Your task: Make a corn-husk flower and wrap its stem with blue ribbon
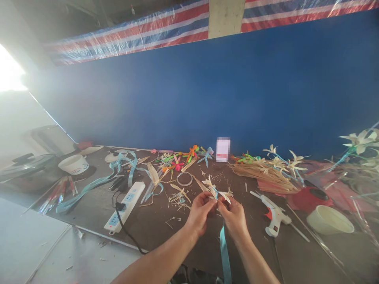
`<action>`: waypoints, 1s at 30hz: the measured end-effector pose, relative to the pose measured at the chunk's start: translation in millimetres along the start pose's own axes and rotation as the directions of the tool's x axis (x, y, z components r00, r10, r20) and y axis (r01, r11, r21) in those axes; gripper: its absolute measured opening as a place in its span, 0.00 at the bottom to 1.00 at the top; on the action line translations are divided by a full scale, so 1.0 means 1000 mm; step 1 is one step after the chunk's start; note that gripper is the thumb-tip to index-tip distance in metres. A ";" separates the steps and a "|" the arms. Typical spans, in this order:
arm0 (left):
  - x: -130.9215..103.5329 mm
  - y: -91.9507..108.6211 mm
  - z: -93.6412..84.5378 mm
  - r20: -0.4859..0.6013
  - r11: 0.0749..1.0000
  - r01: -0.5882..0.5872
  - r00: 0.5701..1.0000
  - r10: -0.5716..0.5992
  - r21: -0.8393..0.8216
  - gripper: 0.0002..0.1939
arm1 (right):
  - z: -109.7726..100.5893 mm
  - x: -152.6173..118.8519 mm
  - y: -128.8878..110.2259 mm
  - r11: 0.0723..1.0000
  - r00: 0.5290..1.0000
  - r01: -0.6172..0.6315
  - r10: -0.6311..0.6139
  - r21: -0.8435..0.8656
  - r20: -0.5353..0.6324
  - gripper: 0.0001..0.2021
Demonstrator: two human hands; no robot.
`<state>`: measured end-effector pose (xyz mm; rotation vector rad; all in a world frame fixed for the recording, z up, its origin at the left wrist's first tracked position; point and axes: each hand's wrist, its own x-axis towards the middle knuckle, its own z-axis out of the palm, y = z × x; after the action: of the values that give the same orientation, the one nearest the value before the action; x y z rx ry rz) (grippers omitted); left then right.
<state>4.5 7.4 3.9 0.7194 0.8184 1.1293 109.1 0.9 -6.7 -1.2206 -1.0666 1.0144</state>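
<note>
Both my hands meet over the middle of the dark table, pinching a cream husk flower [226, 194] with pale petals. My left hand [200, 211] is closed on its base from the left. From the other side my right hand [233, 216] is closed at the same spot, fingertips nearly touching the left ones. A light blue ribbon [225, 252] hangs down from beneath the right hand toward me. A bit of blue shows at the flower's base; the exact grip there is hidden by the fingers.
Right of my hands lies a white glue gun [276, 217], near a cream bowl [330, 220]. A power strip [126, 207] with a black cable and a loose blue ribbon [85, 192] lie left. Dried husks [263, 173], pipe-cleaner figures [177, 162] and a clear tape ring [184, 179] lie behind.
</note>
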 end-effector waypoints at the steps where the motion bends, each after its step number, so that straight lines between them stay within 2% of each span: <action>1: -0.001 0.000 0.001 -0.005 0.999 -0.051 0.999 0.051 0.014 0.11 | 0.000 0.000 -0.002 0.997 1.000 0.014 -0.016 -0.069 -0.025 0.05; 4: -0.006 0.001 0.004 -0.021 0.982 -0.164 0.986 0.166 0.092 0.09 | 0.000 -0.001 -0.008 0.975 0.996 0.026 -0.045 -0.220 -0.082 0.06; 6: -0.007 0.003 0.005 -0.007 0.980 -0.168 0.985 0.170 0.110 0.08 | 0.000 0.000 -0.011 0.972 0.995 0.035 -0.056 -0.232 -0.086 0.06; 8: -0.008 0.005 0.006 0.009 0.988 -0.125 0.992 0.125 0.087 0.09 | -0.001 0.001 -0.011 0.979 0.997 0.045 -0.057 -0.201 -0.057 0.05; 11: -0.006 0.010 0.004 0.011 0.998 0.000 1.000 0.000 0.055 0.11 | -0.002 0.003 -0.006 0.983 0.998 0.061 -0.060 -0.174 0.011 0.05; 14: -0.003 0.012 -0.001 0.025 0.990 0.143 0.989 -0.143 0.010 0.11 | -0.003 0.003 -0.001 0.981 0.996 0.082 -0.073 -0.178 0.058 0.05; 16: -0.002 0.013 -0.003 0.016 0.984 0.178 0.984 -0.177 -0.015 0.10 | -0.004 0.003 0.000 0.984 0.994 0.078 -0.065 -0.160 0.087 0.05; 22: -0.001 0.013 -0.002 -0.034 0.989 0.149 0.988 -0.149 -0.002 0.11 | -0.005 -0.001 -0.001 0.993 0.988 0.082 -0.070 -0.086 0.137 0.07; 30: -0.004 0.012 -0.003 -0.031 0.993 0.062 0.998 -0.059 0.100 0.13 | -0.006 -0.005 -0.007 0.998 0.980 -0.019 0.007 0.062 0.197 0.09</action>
<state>-4.5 7.4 13.7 0.7594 0.9207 1.0511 113.6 -6.0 -0.5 -1.0934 -1.1705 1.1891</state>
